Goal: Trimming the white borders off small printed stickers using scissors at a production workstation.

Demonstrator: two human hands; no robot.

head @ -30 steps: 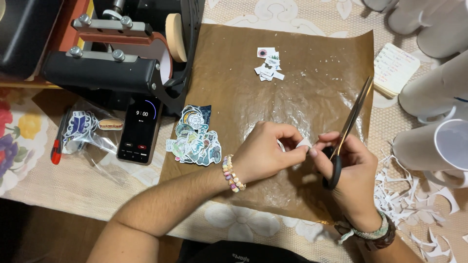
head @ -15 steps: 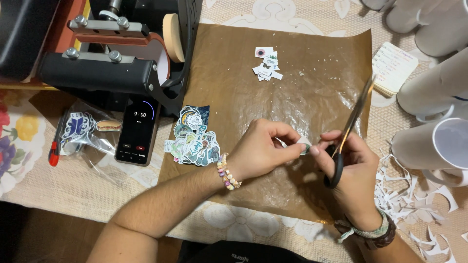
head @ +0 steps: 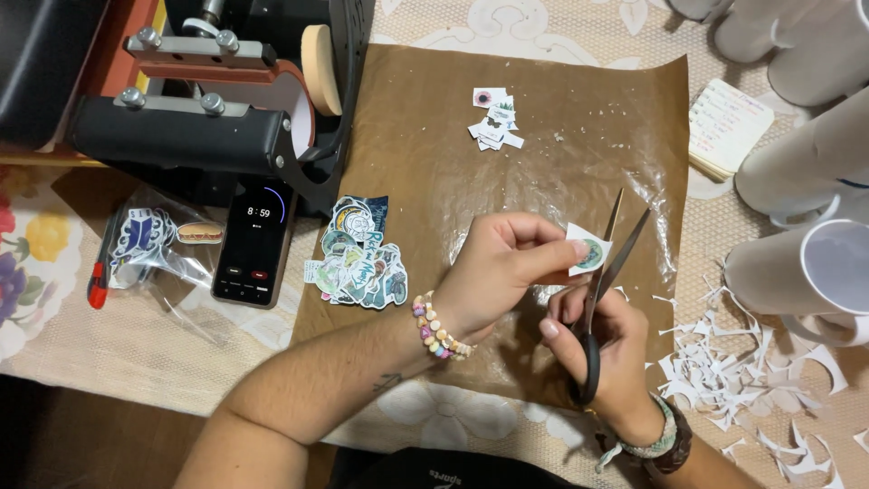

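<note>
Two hands busy: your left hand (head: 502, 272) fingers pinch a small round sticker (head: 589, 253) mid brown sheet (head: 507, 118), right hand (head: 602, 349) fingers gripping scissors (head: 605, 272), blades open. Mid-trim imo; next rotate sticker w/ care.

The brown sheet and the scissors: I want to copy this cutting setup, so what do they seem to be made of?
The brown sheet looks like thin baking-type paper, perhaps coated: it is creased and shows a soft glare near the middle. The scissors in the right hand appear to have slim, pale-glinting metal blades and dark handles, probably plastic. The round sticker in the left hand looks like printed white paper.
</note>
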